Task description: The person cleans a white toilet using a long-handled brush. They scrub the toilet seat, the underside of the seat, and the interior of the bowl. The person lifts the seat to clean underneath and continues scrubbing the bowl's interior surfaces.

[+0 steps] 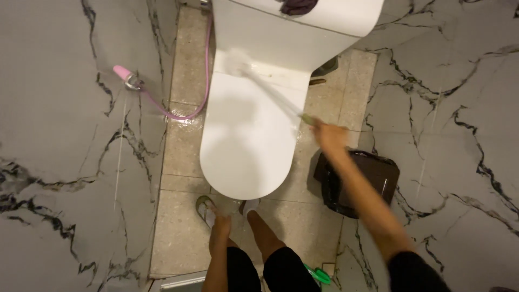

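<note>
Toilet brush (270,89) gripped in right hand (330,136), bristles on closed toilet lid (246,140); black-lined bin (359,181) beside.

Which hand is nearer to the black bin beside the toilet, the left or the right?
Right. The right hand grips a brush just above the black bin. The left hand hangs by the knee, across the floor from it.

Tiled floor (181,238) w/ toilet (246,146), black bin (373,173) (lined).
</note>
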